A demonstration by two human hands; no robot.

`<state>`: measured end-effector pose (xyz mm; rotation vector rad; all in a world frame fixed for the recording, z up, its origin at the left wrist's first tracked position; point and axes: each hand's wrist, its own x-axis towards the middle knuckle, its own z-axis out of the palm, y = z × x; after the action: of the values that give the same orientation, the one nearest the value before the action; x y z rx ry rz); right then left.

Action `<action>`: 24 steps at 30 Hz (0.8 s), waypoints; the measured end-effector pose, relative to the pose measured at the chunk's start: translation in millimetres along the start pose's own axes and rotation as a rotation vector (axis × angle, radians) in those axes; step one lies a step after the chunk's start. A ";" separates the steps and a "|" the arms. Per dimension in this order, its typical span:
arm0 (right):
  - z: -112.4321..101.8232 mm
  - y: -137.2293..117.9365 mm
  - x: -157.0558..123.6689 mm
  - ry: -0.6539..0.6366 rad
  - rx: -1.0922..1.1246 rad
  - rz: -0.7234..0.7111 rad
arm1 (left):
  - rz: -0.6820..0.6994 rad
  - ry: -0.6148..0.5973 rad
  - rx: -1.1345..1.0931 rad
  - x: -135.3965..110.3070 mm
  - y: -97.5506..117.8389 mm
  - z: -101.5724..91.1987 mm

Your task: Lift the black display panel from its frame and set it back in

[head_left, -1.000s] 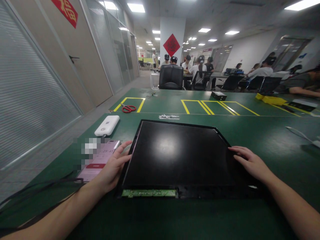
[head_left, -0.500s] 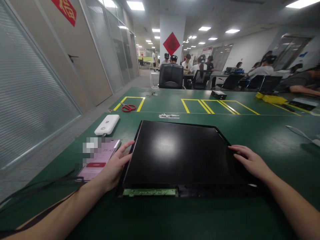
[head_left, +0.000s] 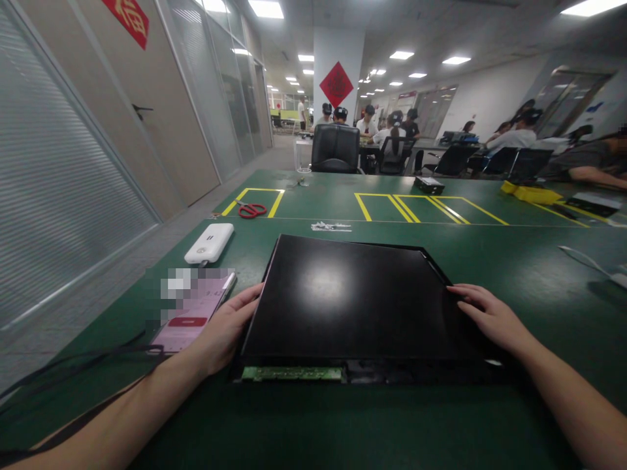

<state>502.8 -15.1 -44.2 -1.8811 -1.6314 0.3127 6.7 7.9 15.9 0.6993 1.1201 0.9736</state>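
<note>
A black LCD panel (head_left: 343, 313) lies screen up on a black frame (head_left: 418, 249), with a strip of green circuit board (head_left: 294, 373) showing along the near edge. Its left edge looks slightly raised. My left hand (head_left: 232, 323) is closed on that left edge, the fingertips partly hidden behind it. At the opposite side, my right hand (head_left: 487, 316) holds the right edge with bent fingers, the thumb tucked close to them. A phone (head_left: 196, 316) with a pink screen lies just beside my left hand.
A white power bank (head_left: 209, 243) sits beyond the phone; black cables (head_left: 73, 359) run at the left. Red-handled scissors (head_left: 252, 210), white scraps (head_left: 332, 226) and yellow tape outlines lie farther back. A black box (head_left: 430, 185) and a white cable (head_left: 585, 260) are to the right.
The LCD panel has shifted slightly on its frame, with more of the frame's far rim showing. My left fingers have drawn closer together at the left edge. My right hand stays put.
</note>
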 end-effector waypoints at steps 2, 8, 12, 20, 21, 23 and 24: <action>0.1 0.6 0.1 0.004 -0.001 0.001 | 0.019 -0.011 -0.006 -0.9 0.1 0.1; 0.1 0.6 0.2 -0.006 -0.016 -0.001 | 0.070 -0.072 0.022 -0.2 -3.2 -2.2; 0.3 -0.1 0.0 -0.006 -0.015 0.001 | 0.085 -0.039 0.052 0.2 -5.0 -2.7; 0.2 1.1 0.5 0.002 0.000 -0.006 | 0.189 -0.040 0.051 1.7 -10.0 -6.1; 0.3 1.4 0.6 0.005 -0.002 -0.008 | 0.189 -0.044 0.046 0.8 -9.7 -5.1; 0.5 1.8 0.6 0.012 -0.005 -0.010 | 0.178 -0.056 0.035 -1.1 -8.4 -2.6; 0.7 1.9 0.6 0.017 -0.005 -0.011 | 0.173 -0.066 0.020 -2.0 -7.7 -1.3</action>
<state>504.1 -14.3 -45.8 -1.8726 -1.6323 0.2879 7.4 2.7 9.7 0.8499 1.0252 1.0784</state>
